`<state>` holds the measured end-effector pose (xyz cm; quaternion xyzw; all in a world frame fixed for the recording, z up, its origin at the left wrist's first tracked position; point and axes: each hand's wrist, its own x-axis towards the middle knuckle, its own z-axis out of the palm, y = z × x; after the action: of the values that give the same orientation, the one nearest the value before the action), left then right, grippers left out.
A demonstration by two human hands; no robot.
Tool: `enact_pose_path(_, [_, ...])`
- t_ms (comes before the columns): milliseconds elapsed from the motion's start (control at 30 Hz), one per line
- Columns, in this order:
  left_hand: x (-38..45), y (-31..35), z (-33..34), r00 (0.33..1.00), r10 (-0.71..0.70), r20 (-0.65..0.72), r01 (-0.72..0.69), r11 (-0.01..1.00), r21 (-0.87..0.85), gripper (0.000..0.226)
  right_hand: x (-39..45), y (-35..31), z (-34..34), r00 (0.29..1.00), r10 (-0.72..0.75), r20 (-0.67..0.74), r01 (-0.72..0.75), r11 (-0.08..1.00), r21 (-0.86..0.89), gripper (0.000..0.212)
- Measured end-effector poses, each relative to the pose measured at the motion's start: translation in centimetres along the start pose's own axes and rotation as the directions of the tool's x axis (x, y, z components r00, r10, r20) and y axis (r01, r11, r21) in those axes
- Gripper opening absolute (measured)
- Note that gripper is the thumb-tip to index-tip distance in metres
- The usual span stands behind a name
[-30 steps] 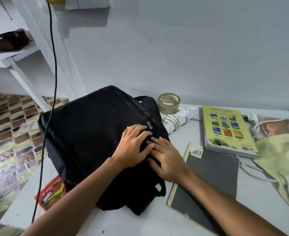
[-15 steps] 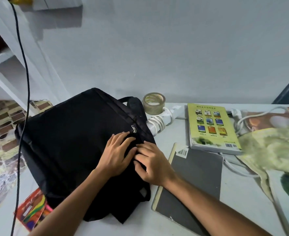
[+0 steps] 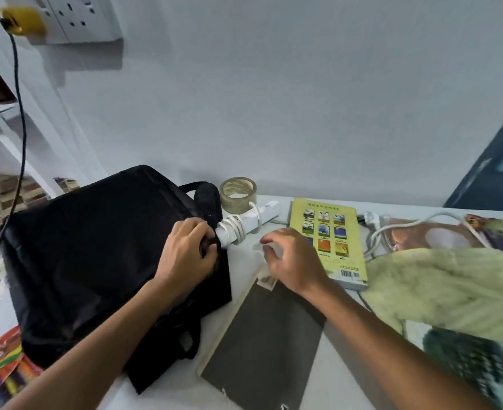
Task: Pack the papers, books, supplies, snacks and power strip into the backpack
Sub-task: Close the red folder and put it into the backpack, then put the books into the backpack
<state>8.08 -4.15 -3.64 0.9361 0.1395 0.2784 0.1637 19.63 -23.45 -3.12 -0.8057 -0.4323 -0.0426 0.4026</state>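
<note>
The right hand [image 3: 291, 261] has left the backpack [image 3: 96, 255] and now hovers, blurred, fingers loosely curled, holding nothing, toward its three o'clock. The left hand [image 3: 186, 255] still pinches the bag's edge, beside the power strip [image 3: 248, 221].

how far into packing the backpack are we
Nothing looks packed yet. In hand: the left hand grips the black backpack at its edge, seemingly working the zipper; the right hand hovers empty beside it. Left on the table: power strip, tape roll, yellow book, grey notebook, papers and a snack packet.
</note>
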Motion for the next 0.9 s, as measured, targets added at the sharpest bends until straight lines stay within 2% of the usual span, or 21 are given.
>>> enact_pose_path(67, [0.6, 3.0, 0.9, 0.991, 0.115, 0.075, -0.109, 0.99, -0.084, 0.015, 0.2, 2.7, -2.8, 0.984, 0.179, -0.021, -0.18, 0.965, -0.193, 0.025])
enact_pose_path(100, [1.0, 4.6, 1.4, 0.979, 0.131, 0.155, -0.106, 0.982, -0.158, 0.02, 0.2, 4.1, -4.0, 0.96, 0.278, -0.026, -0.274, 0.919, -0.283, 0.029])
enact_pose_path(167, [1.6, 7.6, 3.3, 0.947, 0.104, 0.305, -0.026, 0.968, -0.249, 0.028, -0.4, 6.4, -5.9, 0.878, 0.477, -0.031, -0.447, 0.796, -0.409, 0.038])
enact_pose_path(200, [2.1, 8.8, 4.5, 0.936, 0.065, 0.345, 0.019, 0.971, -0.237, 0.031, -0.8, 7.1, -6.7, 0.833, 0.552, -0.02, -0.506, 0.748, -0.429, 0.043])
enact_pose_path(233, [2.5, 9.6, 5.8, 0.926, 0.002, 0.379, 0.078, 0.977, -0.196, 0.035, -1.3, 7.6, -7.1, 0.804, 0.595, -0.002, -0.539, 0.727, -0.426, 0.043])
enact_pose_path(300, [3.5, 11.0, 7.8, 0.882, -0.141, 0.449, 0.207, 0.973, -0.102, 0.044, -2.1, 8.0, -7.5, 0.792, 0.61, 0.011, -0.549, 0.72, -0.424, 0.036])
enact_pose_path(400, [4.3, 12.0, 9.7, 0.832, -0.264, 0.488, 0.357, 0.928, -0.107, 0.044, -2.6, 7.8, -7.5, 0.785, 0.62, -0.002, -0.563, 0.711, -0.422, 0.033])
enact_pose_path(467, [4.6, 12.3, 10.0, 0.815, -0.337, 0.471, 0.448, 0.882, -0.144, 0.041, -2.5, 8.1, -7.7, 0.734, 0.679, -0.024, -0.648, 0.689, -0.325, 0.04])
enact_pose_path(533, [5.0, 12.4, 10.0, 0.791, -0.388, 0.472, 0.521, 0.833, -0.189, 0.037, -2.5, 8.5, -8.0, 0.697, 0.714, -0.068, -0.717, 0.688, -0.113, 0.046])
enact_pose_path(600, [5.3, 12.1, 9.8, 0.784, -0.393, 0.48, 0.542, 0.811, -0.221, 0.036, -2.5, 8.5, -8.5, 0.676, 0.729, -0.107, -0.721, 0.684, 0.11, 0.047])
enact_pose_path(633, [5.3, 12.0, 9.7, 0.783, -0.395, 0.481, 0.545, 0.808, -0.225, 0.035, -2.4, 8.4, -8.8, 0.646, 0.758, -0.092, -0.72, 0.645, 0.256, 0.048])
enact_pose_path(667, [5.3, 11.9, 9.6, 0.782, -0.398, 0.479, 0.548, 0.805, -0.226, 0.035, -2.2, 8.1, -9.2, 0.599, 0.8, -0.036, -0.708, 0.549, 0.444, 0.049])
enact_pose_path(700, [5.2, 11.7, 9.5, 0.779, -0.404, 0.479, 0.556, 0.799, -0.229, 0.034, -2.0, 7.8, -9.7, 0.54, 0.84, 0.061, -0.668, 0.383, 0.638, 0.047])
enact_pose_path(733, [5.2, 11.7, 9.4, 0.776, -0.405, 0.484, 0.561, 0.794, -0.234, 0.033, -1.8, 7.6, -10.1, 0.496, 0.85, 0.175, -0.613, 0.2, 0.764, 0.041])
enact_pose_path(767, [5.2, 11.6, 9.2, 0.772, -0.398, 0.495, 0.561, 0.793, -0.238, 0.034, -1.6, 7.5, -10.4, 0.471, 0.839, 0.271, -0.574, 0.058, 0.817, 0.032])
enact_pose_path(800, [5.2, 11.7, 8.9, 0.773, -0.38, 0.508, 0.552, 0.798, -0.243, 0.036, -1.4, 7.4, -10.7, 0.462, 0.822, 0.334, -0.575, -0.01, 0.818, 0.024])
enact_pose_path(833, [5.3, 11.6, 8.5, 0.776, -0.352, 0.523, 0.531, 0.812, -0.242, 0.039, -1.3, 7.6, -10.7, 0.462, 0.807, 0.367, -0.598, -0.021, 0.801, 0.021])
enact_pose_path(900, [5.6, 11.6, 7.2, 0.807, -0.277, 0.522, 0.43, 0.88, -0.199, 0.046, -1.0, 7.9, -10.4, 0.489, 0.785, 0.38, -0.642, 0.03, 0.766, 0.029])
